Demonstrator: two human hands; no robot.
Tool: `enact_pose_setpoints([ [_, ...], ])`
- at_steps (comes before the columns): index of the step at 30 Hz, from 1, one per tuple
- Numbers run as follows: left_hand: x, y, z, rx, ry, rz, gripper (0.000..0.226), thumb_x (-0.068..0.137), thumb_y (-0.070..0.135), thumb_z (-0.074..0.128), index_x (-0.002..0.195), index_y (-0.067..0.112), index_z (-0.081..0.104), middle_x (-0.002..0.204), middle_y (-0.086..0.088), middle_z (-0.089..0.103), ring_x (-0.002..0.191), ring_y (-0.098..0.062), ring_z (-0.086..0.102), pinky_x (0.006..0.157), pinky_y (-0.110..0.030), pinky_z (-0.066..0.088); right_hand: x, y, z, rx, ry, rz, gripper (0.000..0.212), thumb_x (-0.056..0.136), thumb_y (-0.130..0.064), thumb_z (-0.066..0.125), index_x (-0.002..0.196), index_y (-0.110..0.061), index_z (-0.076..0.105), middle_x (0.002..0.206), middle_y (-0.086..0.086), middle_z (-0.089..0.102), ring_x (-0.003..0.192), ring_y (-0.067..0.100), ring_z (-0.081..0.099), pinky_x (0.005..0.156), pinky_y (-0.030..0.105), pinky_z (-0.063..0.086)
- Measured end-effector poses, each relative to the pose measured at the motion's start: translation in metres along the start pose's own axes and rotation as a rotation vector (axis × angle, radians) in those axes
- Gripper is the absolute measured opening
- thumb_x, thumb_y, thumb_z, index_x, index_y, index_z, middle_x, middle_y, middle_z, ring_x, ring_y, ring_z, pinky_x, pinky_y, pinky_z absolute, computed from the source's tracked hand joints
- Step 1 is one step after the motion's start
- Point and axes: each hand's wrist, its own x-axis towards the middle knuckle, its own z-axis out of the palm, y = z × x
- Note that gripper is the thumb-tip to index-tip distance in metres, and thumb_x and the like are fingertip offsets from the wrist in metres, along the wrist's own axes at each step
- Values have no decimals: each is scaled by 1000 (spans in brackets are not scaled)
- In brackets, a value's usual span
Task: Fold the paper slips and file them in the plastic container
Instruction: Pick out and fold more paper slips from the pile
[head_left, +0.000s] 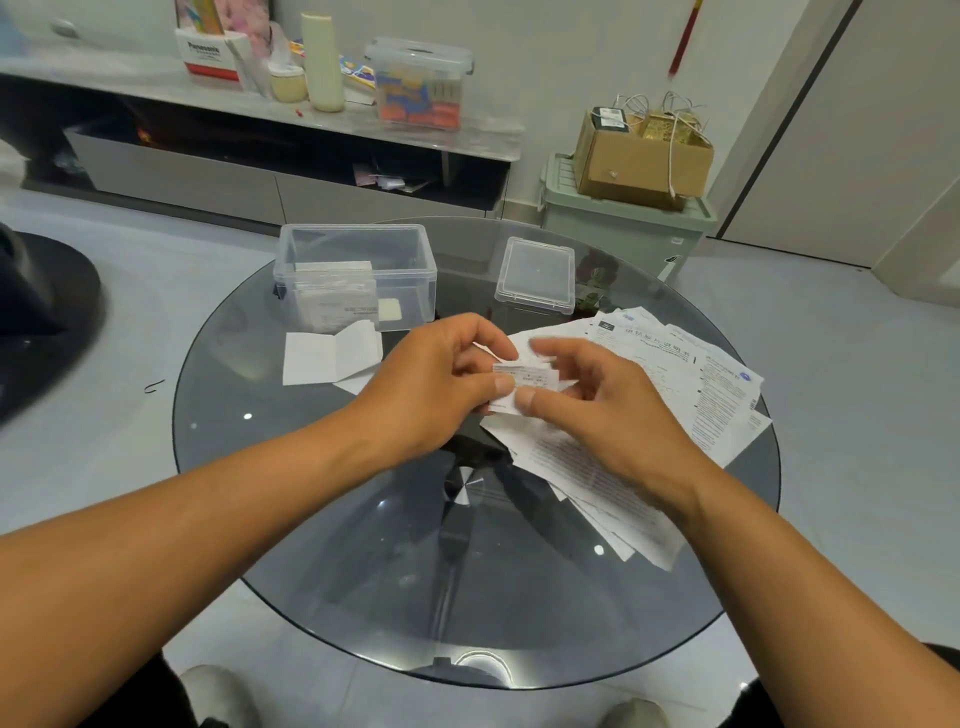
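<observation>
Both hands pinch 1 small folded paper slip (524, 382) above the glass table (363, 545): left hand (441, 379) and right hand (608, 400), thumbs pressed on it. Unfolded slips (675, 395) lie beneath; the open plastic container (358, 275) stands behind, holding filed slips.

On your desk (332, 519), the container (357, 275) sits back left, its lid (536, 275) to the right, loose slips (675, 395) right, a folded slip (332, 356) before the container.
</observation>
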Motion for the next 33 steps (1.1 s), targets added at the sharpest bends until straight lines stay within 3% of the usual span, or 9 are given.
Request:
enact_pose_setpoints([
  [2,-1,2,-6,38,15,-9,18,90,13,76,100,23,65,74,2,74,68,-14,72,73,-29,58,0,-4,-2,101,-30,40,19,83,-23,85,99,-18,78,85,2,77,69,9,67,74,30,55],
  [6,-6,1,-17,47,18,-84,27,82,10,83,100,18,65,70,3,74,67,-14,73,73,-28,60,0,-6,9,158,13,132,15,85,-20,84,87,-8,75,70,8,76,57,10,62,59,21,47],
  [10,-9,-8,-39,215,38,-175,14,88,8,77,89,20,68,65,3,71,61,-11,69,55,-21,50,-3,-7,15,23,-9,99,13,97,-25,70,88,-21,78,82,-7,78,66,2,66,71,22,49],
  [14,-12,-27,-71,513,107,-201,15,89,11,74,83,23,68,76,0,73,68,-16,68,61,-25,47,-6,-6,7,-270,12,32,9,93,-38,73,99,-32,77,92,-20,69,85,1,61,79,23,42],
  [17,-16,-41,-82,696,133,-193,23,86,13,78,84,29,62,87,3,68,76,-17,62,61,-26,40,-12,-7,4,-429,-58,63,33,83,-47,80,114,-38,71,115,-19,61,112,10,56,98,35,44],
  [20,-19,-46,-78,794,147,-102,22,87,14,76,95,29,61,97,3,57,86,-23,59,71,-33,43,-19,-10,0,-592,-178,56,64,74,-55,84,131,-42,59,144,-12,49,131,16,44,111,45,38],
  [24,-23,-40,-60,777,174,141,11,95,16,67,99,26,65,102,5,54,90,-20,55,76,-33,43,-27,-11,-5,-633,-237,45,77,74,-53,85,141,-43,48,151,-14,40,136,14,38,112,38,34],
  [29,-19,-32,-30,676,102,329,11,97,20,65,105,26,68,105,12,59,95,-7,51,80,-25,41,-33,-8,-10,-623,-160,58,66,82,-48,81,140,-36,52,148,-10,43,132,14,43,106,32,39],
  [33,-16,-30,-11,588,-66,378,25,96,26,67,121,28,65,122,13,59,111,-6,55,94,-29,49,-35,-3,-16,-640,-121,52,36,90,-48,72,122,-34,62,127,-12,59,112,12,55,93,34,50],
])
